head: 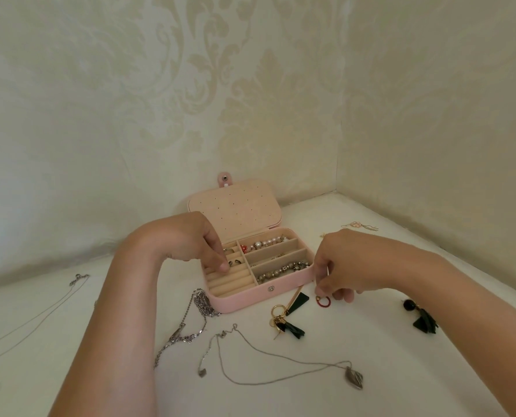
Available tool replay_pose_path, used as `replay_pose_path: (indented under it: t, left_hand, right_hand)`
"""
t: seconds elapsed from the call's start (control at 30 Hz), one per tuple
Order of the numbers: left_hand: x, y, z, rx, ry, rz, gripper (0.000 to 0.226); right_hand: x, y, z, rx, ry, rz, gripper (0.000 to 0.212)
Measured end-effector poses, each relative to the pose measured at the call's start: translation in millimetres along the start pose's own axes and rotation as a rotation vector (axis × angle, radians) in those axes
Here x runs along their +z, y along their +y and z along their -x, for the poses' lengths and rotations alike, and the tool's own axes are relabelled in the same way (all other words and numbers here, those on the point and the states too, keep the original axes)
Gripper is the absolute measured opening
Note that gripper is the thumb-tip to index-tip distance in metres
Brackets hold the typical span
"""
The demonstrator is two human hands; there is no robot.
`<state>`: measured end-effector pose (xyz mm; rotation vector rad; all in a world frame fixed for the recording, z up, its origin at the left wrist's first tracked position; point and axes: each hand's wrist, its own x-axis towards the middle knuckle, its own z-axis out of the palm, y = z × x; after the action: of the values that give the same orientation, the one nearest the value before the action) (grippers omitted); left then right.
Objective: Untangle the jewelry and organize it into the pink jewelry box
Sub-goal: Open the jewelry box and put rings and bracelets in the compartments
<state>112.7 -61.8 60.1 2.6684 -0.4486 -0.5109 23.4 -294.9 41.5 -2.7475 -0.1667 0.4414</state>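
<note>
Two risks. Right grip (338, 266) pinches red ring (323, 301) on counter (401, 371), just beside pink jewelry box (244, 300) front corner — thin hoop may slip, roll away. Left grip (202, 236), fingers (224, 265) curled into ring rolls (229, 285), hold unclear — push could shift box, unseat rings (232, 262).

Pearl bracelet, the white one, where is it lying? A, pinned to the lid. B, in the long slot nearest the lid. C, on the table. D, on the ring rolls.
B: the pearl bracelet lies in the rearmost long slot of the pink jewelry box, just below the open lid.
</note>
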Motion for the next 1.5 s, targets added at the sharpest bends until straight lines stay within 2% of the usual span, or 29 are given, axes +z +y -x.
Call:
replay_pose_path:
  t: [0.33, 0.47, 0.8, 1.07, 1.33, 1.5]
  left_hand:
    - [3.5, 2.3, -2.9, -0.066, -0.082, -0.044, 0.011]
    - [4.2, 4.4, -3.8, -0.09, -0.11, -0.075, 0.016]
    - [3.5, -0.8, -5.7, -0.093, -0.082, -0.057, 0.018]
    - [2.6, -3.9, -8.9, -0.1, -0.093, -0.083, 0.019]
    - [5.3, -1.8, -16.0, -0.195, -0.095, -0.123, 0.042]
    - [6.6, 0.6, -18.2, -0.224, -0.066, -0.183, 0.055]
  right_hand:
    - [4.9, -1.2, -3.3, -0.063, 0.035, 0.013, 0.013]
    - [6.3, 0.9, -4.8, -0.073, 0.031, 0.002, 0.003]
    - [8.7, -3.4, -4.4, -0.085, 0.012, 0.035, 0.008]
    - [6.6, -5.7, -2.8, -0.077, 0.049, -0.025, 0.023]
    - [11.3, -10.2, -4.8, -0.071, 0.014, -0.017, 0.006]
    - [10.6, -14.0, -1.0, -0.081, -0.023, 0.059, 0.003]
